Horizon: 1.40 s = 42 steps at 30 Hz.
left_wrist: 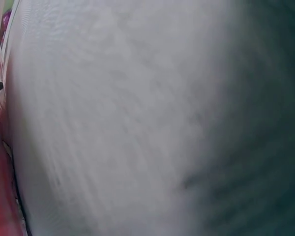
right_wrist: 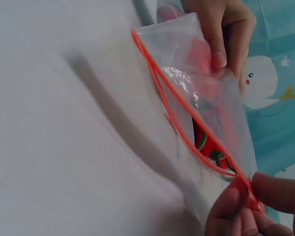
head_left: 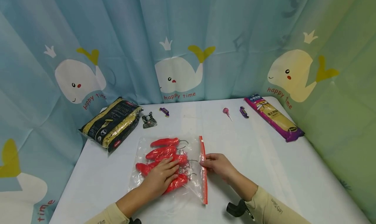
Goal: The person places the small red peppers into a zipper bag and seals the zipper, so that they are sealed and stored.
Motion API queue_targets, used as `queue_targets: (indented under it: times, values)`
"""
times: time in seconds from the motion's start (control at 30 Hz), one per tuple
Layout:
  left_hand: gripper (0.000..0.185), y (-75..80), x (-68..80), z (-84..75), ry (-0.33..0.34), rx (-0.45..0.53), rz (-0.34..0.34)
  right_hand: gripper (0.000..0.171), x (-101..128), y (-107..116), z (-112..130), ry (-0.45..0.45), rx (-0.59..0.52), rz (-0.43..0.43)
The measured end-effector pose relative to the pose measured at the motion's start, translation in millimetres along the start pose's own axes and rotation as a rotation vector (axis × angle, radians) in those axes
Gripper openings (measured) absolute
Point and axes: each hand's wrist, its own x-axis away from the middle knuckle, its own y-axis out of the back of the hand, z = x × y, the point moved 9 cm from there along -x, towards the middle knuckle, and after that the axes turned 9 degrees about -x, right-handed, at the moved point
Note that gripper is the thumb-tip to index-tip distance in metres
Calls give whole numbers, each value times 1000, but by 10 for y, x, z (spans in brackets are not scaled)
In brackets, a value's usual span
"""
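A clear zip bag [head_left: 195, 189] lies flat on the white table with several red chili peppers [head_left: 164, 142] inside, thin stems pointing right. My left hand [head_left: 161, 175] rests on the bag over the peppers, fingers extended. At the bag's right side, my right hand [head_left: 218, 165] pinches the red zip strip [head_left: 205, 188] between thumb and fingers. The right wrist view shows the red-edged mouth [right_wrist: 174, 125] gaping, with green stems just inside. Only a blurred white surface and a red strip of pepper [left_wrist: 1, 196] at the left edge show in the left wrist view.
A black-and-gold pasta pack [head_left: 111, 123] lies at the left, beside a small black packet [head_left: 149, 120] and a purple candy [head_left: 164, 112]. Toward the back right are a lollipop [head_left: 226, 111], another purple candy [head_left: 243, 112] and a long purple-and-yellow packet [head_left: 274, 118]. A curtain [head_left: 235, 70] hangs behind.
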Motion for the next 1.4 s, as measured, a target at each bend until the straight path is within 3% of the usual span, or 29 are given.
queue_targets:
  times: [0.17,0.27,0.33,0.4,0.5,0.6,0.67,0.8,0.9,0.97,1.03,1.27,1.4]
  values:
    - [52,-74,-56,15,5,28,213,28,7,51,55,34,-40,-37]
    - [59,63,-225,94,-2,45,337,27,6,79,91,42,-60,-44]
    - [58,211,-470,176,-29,29,381,28,20,93,129,45,-68,-44]
    - [53,340,-827,273,-58,18,397,29,38,118,162,49,-59,-54]
    - [43,355,-1417,421,-73,46,450,30,89,133,195,52,-36,-73]
    - [38,125,-1882,545,-46,128,578,29,149,88,214,72,-15,-70]
    - [38,-102,-2055,575,-23,224,698,28,191,20,235,96,-16,-48]
    - [41,-494,-2103,537,36,471,952,27,253,-135,310,142,-3,9]
    - [39,-614,-2016,510,80,595,1062,25,267,-204,398,175,23,35]
    - [36,-642,-1986,494,79,640,1078,25,268,-219,456,189,30,40]
    - [32,-614,-1992,484,77,680,1041,24,266,-223,498,195,26,40]
    - [19,-344,-2062,667,160,843,824,24,280,-199,604,206,31,22]
    - [13,-152,-2097,725,171,865,703,24,280,-128,663,213,64,2]
